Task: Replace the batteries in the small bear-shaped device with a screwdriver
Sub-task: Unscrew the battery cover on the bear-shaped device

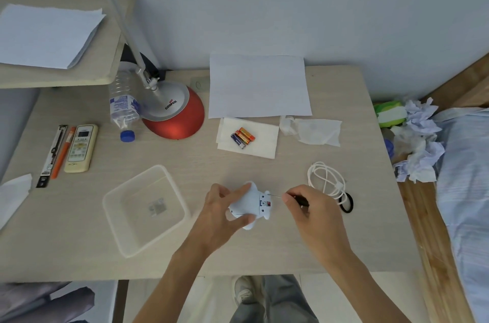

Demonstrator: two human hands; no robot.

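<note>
Near the counter's front edge, the left hand grips the bear-shaped device while the right hand pinches a screwdriver against it. Left, a clear tray holds one small piece. Farther, batteries rest on tissue.

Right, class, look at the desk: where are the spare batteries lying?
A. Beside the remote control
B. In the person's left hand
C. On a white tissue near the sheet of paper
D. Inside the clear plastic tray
C: the batteries lie together on a white tissue just in front of the sheet of paper, apart from both hands.
</note>
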